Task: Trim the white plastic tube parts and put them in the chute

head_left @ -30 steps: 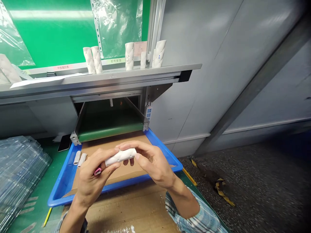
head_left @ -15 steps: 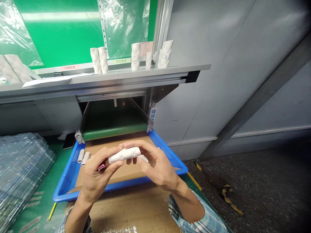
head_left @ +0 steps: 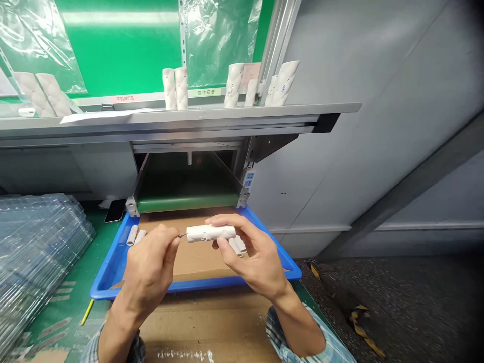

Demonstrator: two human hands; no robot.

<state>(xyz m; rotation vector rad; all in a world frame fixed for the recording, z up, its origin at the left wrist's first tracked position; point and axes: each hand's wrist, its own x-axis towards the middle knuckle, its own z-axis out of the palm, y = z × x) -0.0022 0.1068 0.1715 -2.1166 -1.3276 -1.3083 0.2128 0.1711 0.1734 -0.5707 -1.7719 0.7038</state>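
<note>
A short white tube point(head_left: 209, 233) with small raised bumps lies nearly level above the blue tray point(head_left: 99, 283). My right hand point(head_left: 255, 254) pinches it by its right part, thumb below and fingers on top. My left hand point(head_left: 149, 269) is closed around a small tool, mostly hidden in the fist. Only the tool's thin dark tip point(head_left: 182, 236) shows, at the tube's left end; whether it enters the tube I cannot tell. On the tray's cardboard lining rest a pair of similar tubes point(head_left: 132, 235) at the left and a few more point(head_left: 238, 245) behind my right hand.
Beyond the tray, a green conveyor belt point(head_left: 189, 194) carries one white piece point(head_left: 189, 158). Bumpy white tubes point(head_left: 175, 88) stand along the metal shelf point(head_left: 212, 115) above. Stacked clear plastic trays point(head_left: 41, 252), a phone point(head_left: 115, 210) and a yellow stick point(head_left: 86, 312) are at the left.
My left hand has let go of the tube's left end and now holds a thin tip to it. The tube has shifted right in my right hand. The camera view has turned slightly left.
</note>
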